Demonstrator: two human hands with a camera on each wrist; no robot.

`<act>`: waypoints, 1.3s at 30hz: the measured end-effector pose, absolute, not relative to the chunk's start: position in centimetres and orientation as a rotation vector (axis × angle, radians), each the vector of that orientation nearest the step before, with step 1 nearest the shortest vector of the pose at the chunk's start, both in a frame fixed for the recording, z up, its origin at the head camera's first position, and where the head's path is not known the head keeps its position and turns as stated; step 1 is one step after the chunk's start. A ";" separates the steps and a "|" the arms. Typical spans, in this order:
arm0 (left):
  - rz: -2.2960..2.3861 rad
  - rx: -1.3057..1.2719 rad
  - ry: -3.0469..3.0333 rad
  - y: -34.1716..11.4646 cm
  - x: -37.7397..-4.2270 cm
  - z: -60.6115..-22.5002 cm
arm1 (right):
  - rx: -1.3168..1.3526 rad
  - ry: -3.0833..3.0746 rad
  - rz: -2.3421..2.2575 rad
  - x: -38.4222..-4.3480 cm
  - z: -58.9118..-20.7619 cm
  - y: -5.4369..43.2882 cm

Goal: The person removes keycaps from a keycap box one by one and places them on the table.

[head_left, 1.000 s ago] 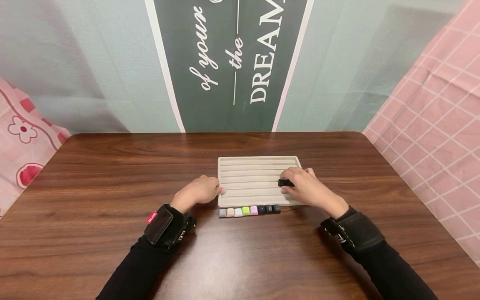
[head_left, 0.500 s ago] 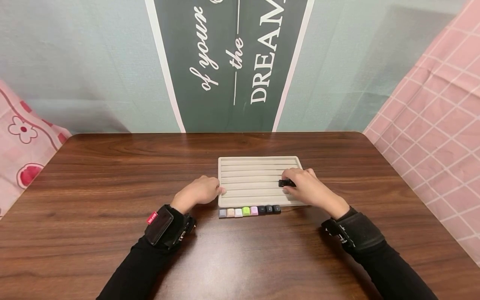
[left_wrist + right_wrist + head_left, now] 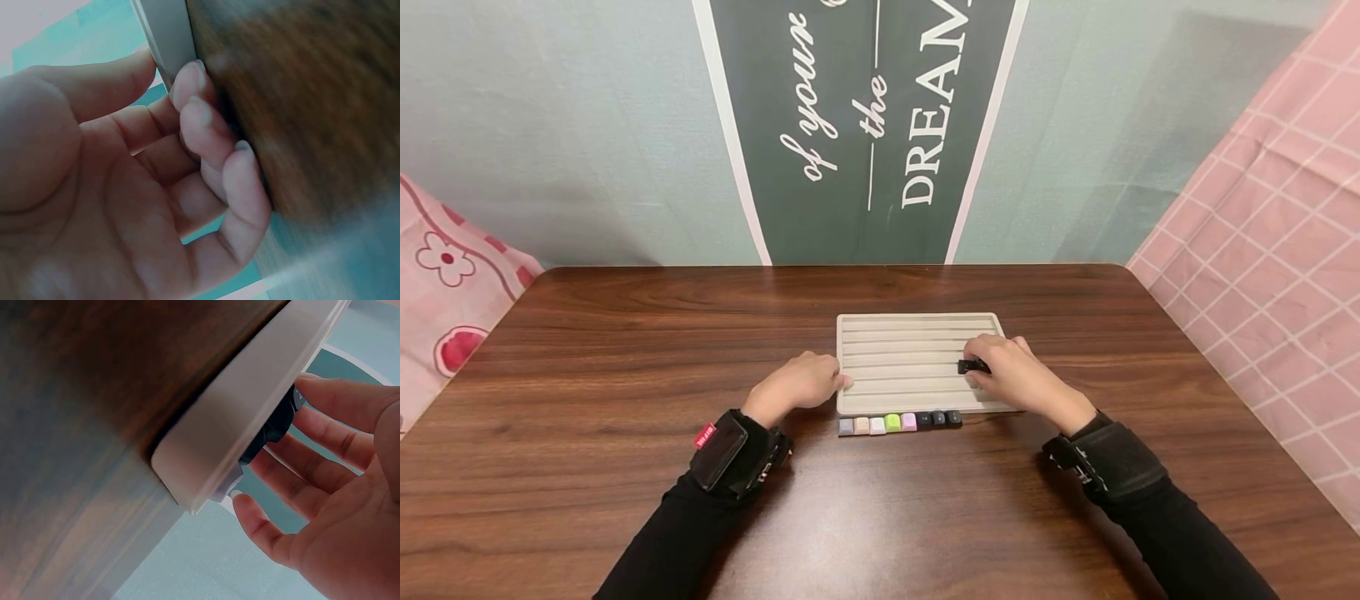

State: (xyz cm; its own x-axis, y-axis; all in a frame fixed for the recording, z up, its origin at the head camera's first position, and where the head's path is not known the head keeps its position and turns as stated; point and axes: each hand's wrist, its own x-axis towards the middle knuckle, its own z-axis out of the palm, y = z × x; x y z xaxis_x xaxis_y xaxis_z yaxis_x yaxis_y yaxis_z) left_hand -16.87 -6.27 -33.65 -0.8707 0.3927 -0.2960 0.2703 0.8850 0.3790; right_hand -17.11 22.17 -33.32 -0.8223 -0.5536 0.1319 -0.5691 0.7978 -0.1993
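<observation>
A beige ridged tray [image 3: 902, 340] lies on the brown table. At its left edge my left hand [image 3: 800, 379] grips the rim, thumb on top and curled fingertips against the outer side wall [image 3: 167, 37]. Over the right part of the tray, my right hand [image 3: 1011, 371] pinches black keycaps [image 3: 972, 366]. In the right wrist view the black keycaps [image 3: 275, 428] sit between thumb and fingers, just above the rim. A greyish keycap [image 3: 229, 482] stands beside them near the little finger. The hand hides part of this row in the head view.
Along the tray's front edge runs a row of keycaps: grey, peach, white, a green keycap [image 3: 892, 422], pink and several black ones [image 3: 938, 418]. The wooden table [image 3: 880, 517] spreads around. A curtain [image 3: 625, 150] hangs behind its far edge.
The right hand and its black keycaps have shifted very slightly to the right. The left hand has stayed at the tray's edge.
</observation>
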 end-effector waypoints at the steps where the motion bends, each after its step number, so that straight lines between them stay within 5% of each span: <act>1: 0.464 0.490 2.686 -6.3 -16.9 -33.7 | 0.914 -2.911 0.352 -17.1 -33.3 22.2; 39: 0.464 0.477 2.663 -6.1 -16.9 -33.5 | 0.945 -2.908 0.331 -17.6 -33.3 22.2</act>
State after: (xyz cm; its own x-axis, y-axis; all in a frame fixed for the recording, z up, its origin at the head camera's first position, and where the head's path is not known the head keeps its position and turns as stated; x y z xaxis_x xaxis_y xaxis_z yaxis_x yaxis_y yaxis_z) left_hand -16.86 -6.08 -33.50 -0.8644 0.3894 -0.3180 0.2588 0.8869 0.3826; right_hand -17.63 22.18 -33.29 -0.8094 -0.5731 0.1282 -0.5873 0.7884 -0.1833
